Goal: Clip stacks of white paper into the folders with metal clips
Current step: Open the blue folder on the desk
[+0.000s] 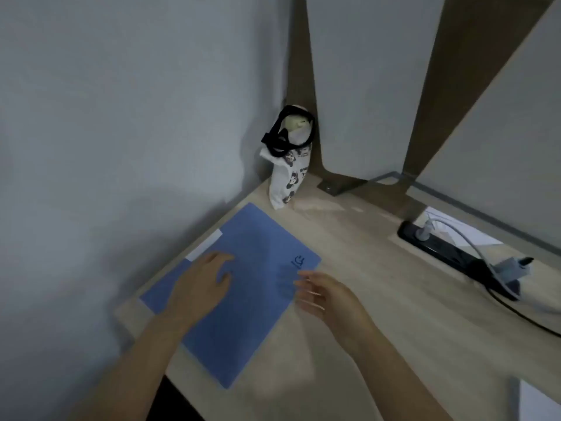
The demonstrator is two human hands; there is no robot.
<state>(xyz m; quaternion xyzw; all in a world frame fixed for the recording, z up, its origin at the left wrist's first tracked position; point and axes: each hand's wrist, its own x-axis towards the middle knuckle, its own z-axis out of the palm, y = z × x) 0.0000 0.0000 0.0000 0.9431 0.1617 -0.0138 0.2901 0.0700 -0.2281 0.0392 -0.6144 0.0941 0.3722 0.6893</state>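
A closed blue folder (243, 317) lies flat on the light wooden desk (379, 299), near the desk's left edge by the wall. A strip of white paper (205, 245) sticks out from under its far-left side. My left hand (200, 287) rests palm-down on the folder's cover, fingers spread. My right hand (328, 296) hovers at the folder's right edge, fingers apart and blurred, holding nothing. No metal clip is visible.
A white patterned bottle bag with a black strap (290, 159) stands in the desk's back corner. A black power strip (449, 250) with a plug and cables lies at the right. A white sheet corner (540, 402) shows at bottom right.
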